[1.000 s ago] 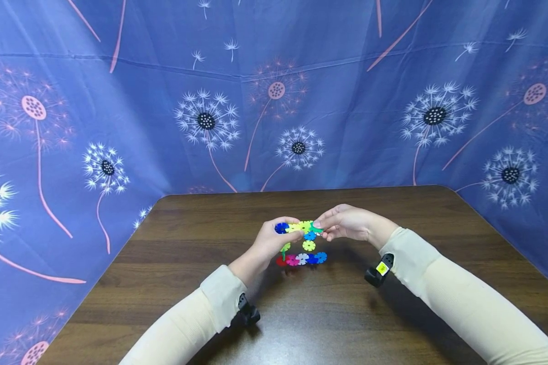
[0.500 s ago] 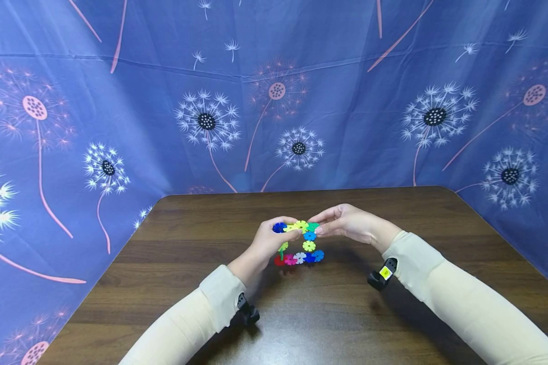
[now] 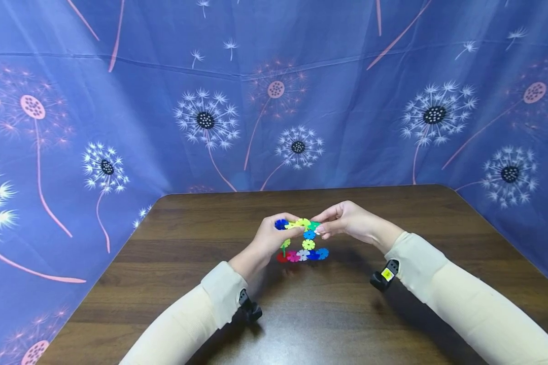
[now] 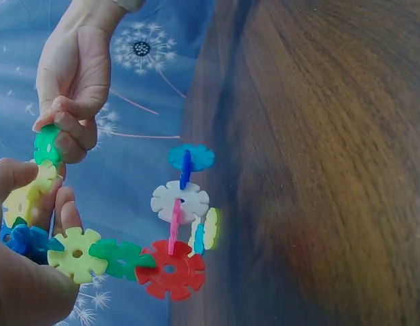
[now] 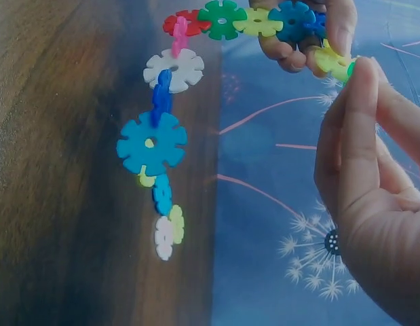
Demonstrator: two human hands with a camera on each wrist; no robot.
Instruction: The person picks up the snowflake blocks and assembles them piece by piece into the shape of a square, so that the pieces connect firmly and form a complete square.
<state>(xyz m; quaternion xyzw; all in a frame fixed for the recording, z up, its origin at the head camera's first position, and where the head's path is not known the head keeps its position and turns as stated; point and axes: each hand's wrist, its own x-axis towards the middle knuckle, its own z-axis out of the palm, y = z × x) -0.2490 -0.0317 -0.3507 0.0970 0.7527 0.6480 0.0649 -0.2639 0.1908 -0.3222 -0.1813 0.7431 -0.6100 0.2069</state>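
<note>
A chain of interlocking flower-shaped plastic discs hangs between the two hands above the table. My left hand (image 3: 268, 237) grips its upper left part, thumb across the yellow discs (image 3: 303, 224) beside a dark blue disc (image 3: 281, 224). At the other end of the upper row, my right hand (image 3: 351, 223) pinches a green disc (image 4: 47, 144) between thumb and fingers. From the left hand the chain turns down through another green disc (image 4: 121, 259) to a red disc (image 4: 170, 270). Pink, white (image 5: 174, 70) and blue discs follow, ending in a light blue disc (image 5: 152, 142).
Several loose-looking yellow, blue and white discs (image 5: 164, 238) appear beyond the chain in the right wrist view. The brown wooden table (image 3: 310, 314) extends around the hands. A blue dandelion-print cloth (image 3: 347, 101) hangs behind and to the left of it.
My right fingers have shifted slightly on the green disc, leaving more of it showing. The lower row of discs swayed a little left, then back right. My left hand keeps its grip.
</note>
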